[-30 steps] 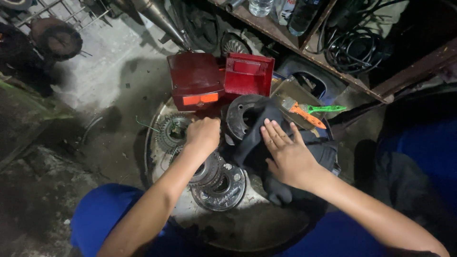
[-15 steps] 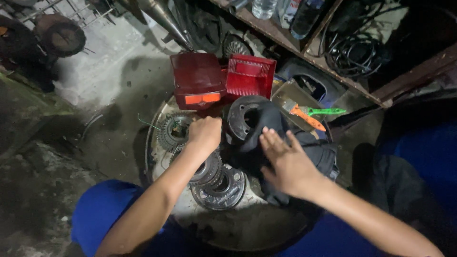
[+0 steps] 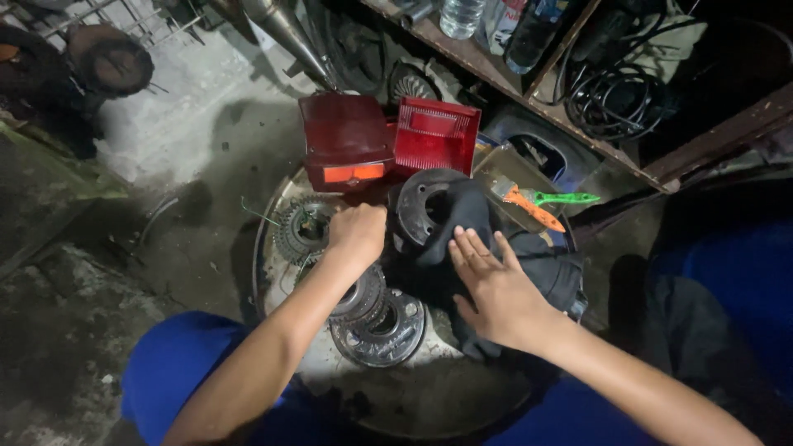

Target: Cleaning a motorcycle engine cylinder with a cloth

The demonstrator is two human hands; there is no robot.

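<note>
Hands at work over greasy metal parts on a round tray [image 3: 273, 248].

Left hand [image 3: 357, 233] is curled into a fist above the geared parts, knuckles up; what the fingers grip, if anything, cannot be told. It sits between a sprocket [image 3: 299, 231] to its left and a dark drum [image 3: 421, 211] to its right. Right hand [image 3: 494, 287] lies flat, fingers spread narrowly, pressing on a dark cloth [image 3: 545, 268] draped over the drum's right side. A ringed hub [image 3: 382, 326] lies below the left forearm. Two red lamp housings [image 3: 388, 144] stand at the tray's far edge. A brush [image 3: 529, 205] and a green tool [image 3: 566, 198] lie just right of the drum.
</note>
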